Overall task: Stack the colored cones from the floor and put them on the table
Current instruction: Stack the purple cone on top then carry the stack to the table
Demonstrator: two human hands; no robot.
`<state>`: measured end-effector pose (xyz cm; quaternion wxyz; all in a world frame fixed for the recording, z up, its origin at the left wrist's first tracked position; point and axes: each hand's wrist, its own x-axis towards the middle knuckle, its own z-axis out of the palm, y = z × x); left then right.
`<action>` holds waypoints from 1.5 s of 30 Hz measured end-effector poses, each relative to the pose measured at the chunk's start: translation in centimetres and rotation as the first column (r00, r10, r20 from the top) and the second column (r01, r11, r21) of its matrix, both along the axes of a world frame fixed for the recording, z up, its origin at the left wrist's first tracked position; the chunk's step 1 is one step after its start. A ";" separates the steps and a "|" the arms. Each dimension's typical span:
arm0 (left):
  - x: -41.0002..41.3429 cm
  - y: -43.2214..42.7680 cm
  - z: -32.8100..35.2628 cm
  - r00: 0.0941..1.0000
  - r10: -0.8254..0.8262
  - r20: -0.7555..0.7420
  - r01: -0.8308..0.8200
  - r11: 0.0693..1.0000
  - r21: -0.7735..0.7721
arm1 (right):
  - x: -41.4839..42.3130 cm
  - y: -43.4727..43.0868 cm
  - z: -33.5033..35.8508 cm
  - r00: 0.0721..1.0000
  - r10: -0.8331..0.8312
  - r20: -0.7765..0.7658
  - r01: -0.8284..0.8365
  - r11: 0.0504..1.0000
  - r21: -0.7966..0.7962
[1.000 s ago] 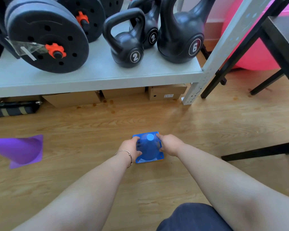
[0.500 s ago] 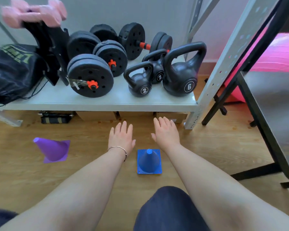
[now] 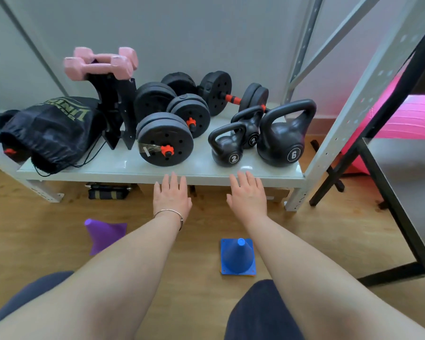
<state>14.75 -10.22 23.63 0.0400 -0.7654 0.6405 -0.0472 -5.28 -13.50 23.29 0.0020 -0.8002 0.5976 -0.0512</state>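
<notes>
A blue cone (image 3: 237, 257) stands upright on the wooden floor between my forearms, with an orange edge showing under its base. A purple cone (image 3: 103, 234) stands on the floor to the left, partly hidden behind my left forearm. My left hand (image 3: 172, 197) is held flat and open above the floor, well beyond the blue cone, holding nothing. My right hand (image 3: 248, 195) is open too, fingers stretched toward the shelf edge, empty. The dark table (image 3: 407, 182) is at the right, its top seen from the side.
A low grey shelf (image 3: 123, 168) ahead carries black kettlebells (image 3: 280, 141), plate dumbbells (image 3: 166, 141), pink dumbbells (image 3: 101, 61) and a black bag (image 3: 49, 133). A pink exercise ball (image 3: 407, 119) lies behind the table. The table's black legs (image 3: 393, 273) cross the floor at right. My knees fill the bottom edge.
Both hands let go of the blue cone and rose away from it, fingers spread. The view pulled back and upward, so the cones now sit lower in frame.
</notes>
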 end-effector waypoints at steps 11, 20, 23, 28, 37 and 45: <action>10.2 -5.3 2.2 0.996 -0.089 -0.029 0.085 0.988 -0.127 | 9.3 -3.1 1.7 0.991 -0.056 0.124 0.062 0.997 -0.043; 21.9 -4.6 -3.3 0.996 -0.082 -0.018 0.080 0.993 -0.083 | 19.6 -3.7 -4.2 0.984 -0.072 0.162 0.066 0.997 0.042; 25.3 -2.7 -5.5 0.999 -0.044 -0.019 0.044 0.999 -0.031 | 23.1 -2.9 -6.0 0.990 -0.026 0.140 0.015 0.997 0.082; 30.4 0.4 -8.4 0.996 0.070 -0.051 -0.069 0.997 0.015 | 28.3 -2.0 -8.1 0.991 0.082 0.109 -0.093 0.991 0.096; 40.1 6.6 -13.1 0.972 0.227 -0.060 -0.224 0.973 0.052 | 35.3 -1.3 -12.6 0.984 0.173 0.048 -0.179 0.960 0.216; 43.3 8.0 -19.0 0.965 0.254 -0.067 -0.240 0.956 0.171 | 40.2 -0.9 -17.3 0.964 0.264 -0.019 -0.247 0.925 0.288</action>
